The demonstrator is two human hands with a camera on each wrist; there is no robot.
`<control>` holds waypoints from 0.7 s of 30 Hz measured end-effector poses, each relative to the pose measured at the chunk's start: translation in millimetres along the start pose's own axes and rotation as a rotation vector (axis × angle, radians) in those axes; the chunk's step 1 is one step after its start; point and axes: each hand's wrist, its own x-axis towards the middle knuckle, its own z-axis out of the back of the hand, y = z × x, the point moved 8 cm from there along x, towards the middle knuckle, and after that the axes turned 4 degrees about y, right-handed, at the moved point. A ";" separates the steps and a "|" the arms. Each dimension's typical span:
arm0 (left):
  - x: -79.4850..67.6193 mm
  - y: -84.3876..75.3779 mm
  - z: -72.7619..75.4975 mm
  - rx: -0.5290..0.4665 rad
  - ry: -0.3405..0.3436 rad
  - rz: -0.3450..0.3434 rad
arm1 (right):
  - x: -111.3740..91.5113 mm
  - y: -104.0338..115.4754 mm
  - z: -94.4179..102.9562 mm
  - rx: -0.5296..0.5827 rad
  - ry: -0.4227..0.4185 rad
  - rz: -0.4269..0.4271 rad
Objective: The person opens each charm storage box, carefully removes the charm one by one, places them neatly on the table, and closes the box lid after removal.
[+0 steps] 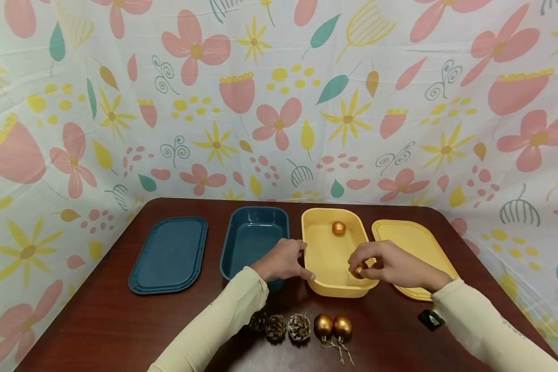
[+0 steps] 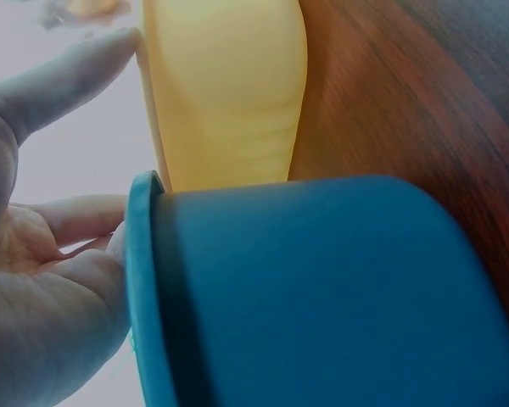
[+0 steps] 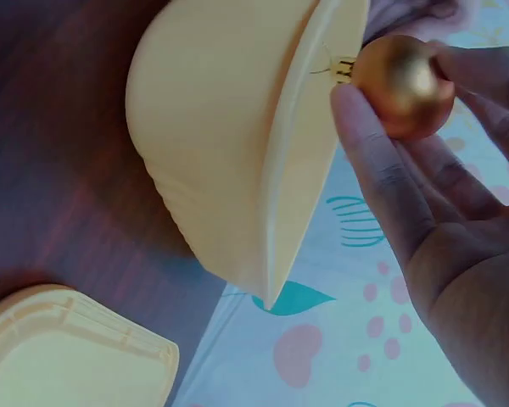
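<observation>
My right hand (image 1: 390,262) pinches a shiny gold Christmas bauble (image 3: 405,86) between thumb and fingers, over the near right part of the yellow box (image 1: 325,253). Its metal cap and a thin string show in the right wrist view. Another gold bauble (image 1: 338,228) lies inside this box, toward the far end. My left hand (image 1: 283,261) reaches across the near right side of the blue box (image 1: 256,230). Its thumb is straight and touches the left rim of the yellow box, while the other fingers are near the gap between the two boxes.
Two gold baubles (image 1: 332,327) with strings lie in front of the yellow box, beside several pine cones (image 1: 299,327), partly behind the left sleeve. The blue lid (image 1: 169,256) lies flat at left, the yellow lid (image 1: 414,253) at right. A floral cloth (image 1: 279,103) hangs behind the table.
</observation>
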 end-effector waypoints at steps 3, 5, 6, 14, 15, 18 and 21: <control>-0.7 -0.2 0.7 -0.001 0.001 0.002 | -8.6 9.4 -0.3 0.066 0.000 0.064; -1.1 0.0 1.0 -0.007 0.002 0.002 | -14.3 13.1 -1.0 0.107 0.003 0.065; -1.2 0.4 1.1 -0.011 0.003 0.005 | -17.0 14.5 -1.4 0.116 0.002 0.060; -0.5 0.0 -0.8 -0.019 0.006 0.005 | -41.8 27.6 -11.8 0.132 -0.003 0.105; -0.3 0.0 -1.1 -0.022 0.007 0.004 | -44.8 29.2 -13.6 0.137 -0.002 0.112; 0.1 0.3 -1.2 -0.027 0.004 0.003 | -52.4 31.4 -18.1 0.152 -0.001 0.106; 0.0 0.7 -0.4 -0.031 -0.001 0.007 | -58.9 29.5 -23.6 0.185 0.003 0.061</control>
